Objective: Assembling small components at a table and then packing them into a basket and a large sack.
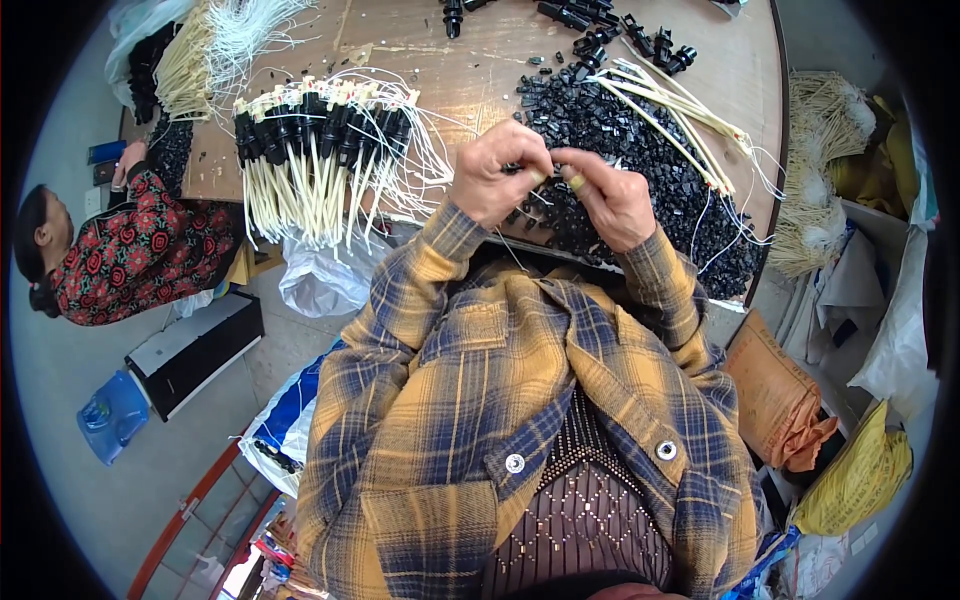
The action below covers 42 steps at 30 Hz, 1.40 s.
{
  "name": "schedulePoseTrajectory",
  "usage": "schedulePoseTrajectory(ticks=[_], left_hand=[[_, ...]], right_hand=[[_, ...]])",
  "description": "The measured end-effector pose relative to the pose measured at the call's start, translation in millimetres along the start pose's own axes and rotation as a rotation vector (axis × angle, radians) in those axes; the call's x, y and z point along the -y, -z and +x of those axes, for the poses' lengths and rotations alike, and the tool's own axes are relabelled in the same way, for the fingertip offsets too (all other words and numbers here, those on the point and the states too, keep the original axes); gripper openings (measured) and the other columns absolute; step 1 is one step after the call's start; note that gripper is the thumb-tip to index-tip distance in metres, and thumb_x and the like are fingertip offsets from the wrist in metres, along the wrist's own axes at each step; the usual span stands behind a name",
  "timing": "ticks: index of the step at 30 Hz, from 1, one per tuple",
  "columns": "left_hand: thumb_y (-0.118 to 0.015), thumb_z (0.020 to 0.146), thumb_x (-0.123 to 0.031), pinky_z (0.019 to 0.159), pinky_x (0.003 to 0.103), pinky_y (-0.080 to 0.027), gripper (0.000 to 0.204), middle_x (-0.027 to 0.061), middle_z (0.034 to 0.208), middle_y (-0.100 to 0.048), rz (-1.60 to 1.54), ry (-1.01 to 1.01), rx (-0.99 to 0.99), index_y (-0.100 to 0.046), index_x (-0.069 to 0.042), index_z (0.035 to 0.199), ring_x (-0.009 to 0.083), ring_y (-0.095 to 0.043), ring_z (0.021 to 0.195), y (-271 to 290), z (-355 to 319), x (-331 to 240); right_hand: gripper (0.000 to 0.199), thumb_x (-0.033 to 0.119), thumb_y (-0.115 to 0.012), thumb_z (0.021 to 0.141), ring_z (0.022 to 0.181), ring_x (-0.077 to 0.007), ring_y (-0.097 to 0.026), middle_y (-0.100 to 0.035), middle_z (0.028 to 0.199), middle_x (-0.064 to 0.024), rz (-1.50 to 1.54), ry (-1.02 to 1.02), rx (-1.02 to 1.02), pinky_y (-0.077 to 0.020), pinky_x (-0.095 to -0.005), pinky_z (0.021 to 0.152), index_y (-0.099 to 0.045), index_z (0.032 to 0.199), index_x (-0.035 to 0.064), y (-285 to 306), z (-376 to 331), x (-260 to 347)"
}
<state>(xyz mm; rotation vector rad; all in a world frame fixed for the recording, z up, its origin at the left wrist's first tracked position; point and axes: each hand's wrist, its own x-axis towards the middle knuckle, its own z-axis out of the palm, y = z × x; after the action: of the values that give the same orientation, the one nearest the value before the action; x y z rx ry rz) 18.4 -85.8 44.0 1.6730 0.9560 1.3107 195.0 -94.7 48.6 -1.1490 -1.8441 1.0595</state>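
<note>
My left hand and my right hand meet above the table's near edge, both closed in a pinch with the fingertips almost touching. Something small and dark seems to sit between them, mostly hidden by the fingers. Yellowish tape wraps a digit on each hand. Below and around my right hand spreads a heap of small black plastic pieces. A dense bundle of cream tubes with black connectors lies left of my left hand, thin white wires trailing from it.
Several loose cream tubes rest across the heap. Larger black fittings lie at the table's far side. Another person in a flowered top sits at the left. Sacks and more tube bundles stand at the right.
</note>
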Motion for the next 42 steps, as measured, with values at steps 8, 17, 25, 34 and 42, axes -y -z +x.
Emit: schedulePoseTrajectory(ticks=[8,17,25,34,42], left_hand=[[-0.062,0.064,0.009,0.055,0.018,-0.044,0.027,0.0013,0.079,-0.063,0.466,0.283,0.058,-0.067,-0.015,0.077,0.0093,-0.052,0.064,10,42,36],[-0.061,0.067,0.008,0.056,0.02,-0.049,0.032,0.0015,0.082,-0.065,0.708,0.068,0.147,-0.066,-0.014,0.089,0.0097,-0.055,0.063,14,110,107],[-0.061,0.063,0.01,0.055,0.019,-0.049,0.037,0.0004,0.078,-0.064,0.302,0.023,0.112,-0.067,-0.011,0.093,0.0093,-0.056,0.065,-34,61,12],[-0.061,0.063,0.007,0.052,0.019,-0.045,0.035,0.0005,0.076,-0.062,0.312,0.078,-0.062,-0.065,-0.008,0.094,0.0088,-0.055,0.065,-42,29,6],[-0.06,0.063,0.005,0.05,0.019,-0.044,0.033,0.0013,0.07,-0.061,0.105,0.498,0.055,-0.065,-0.006,0.093,0.0089,-0.054,0.059,-26,18,21]], right_hand=[[0.015,0.007,-0.055,0.081,0.049,-0.0075,-0.041,-0.057,0.063,0.0007,-0.028,-0.186,-0.033,-0.0333,-0.0189,0.046,-0.065,0.091,0.0023,8,-8,-17],[0.015,0.011,-0.055,0.083,0.05,-0.0059,-0.038,-0.053,0.06,0.0028,0.079,-0.32,-0.135,-0.0303,-0.0171,0.047,-0.066,0.086,0.0026,21,-7,-22],[0.014,0.012,-0.056,0.084,0.052,-0.0039,-0.039,-0.054,0.063,0.0035,0.169,-0.46,-0.158,-0.0307,-0.0162,0.048,-0.066,0.085,0.0036,18,11,-35],[0.013,0.011,-0.057,0.085,0.052,-0.0034,-0.04,-0.054,0.062,0.0043,0.627,-0.42,-0.244,-0.0313,-0.0157,0.048,-0.064,0.087,0.0014,-4,6,-30],[0.013,0.01,-0.056,0.085,0.05,-0.0026,-0.038,-0.053,0.064,0.0041,0.062,-0.245,-0.186,-0.0305,-0.0145,0.045,-0.063,0.089,-0.0002,-2,-2,-21]])
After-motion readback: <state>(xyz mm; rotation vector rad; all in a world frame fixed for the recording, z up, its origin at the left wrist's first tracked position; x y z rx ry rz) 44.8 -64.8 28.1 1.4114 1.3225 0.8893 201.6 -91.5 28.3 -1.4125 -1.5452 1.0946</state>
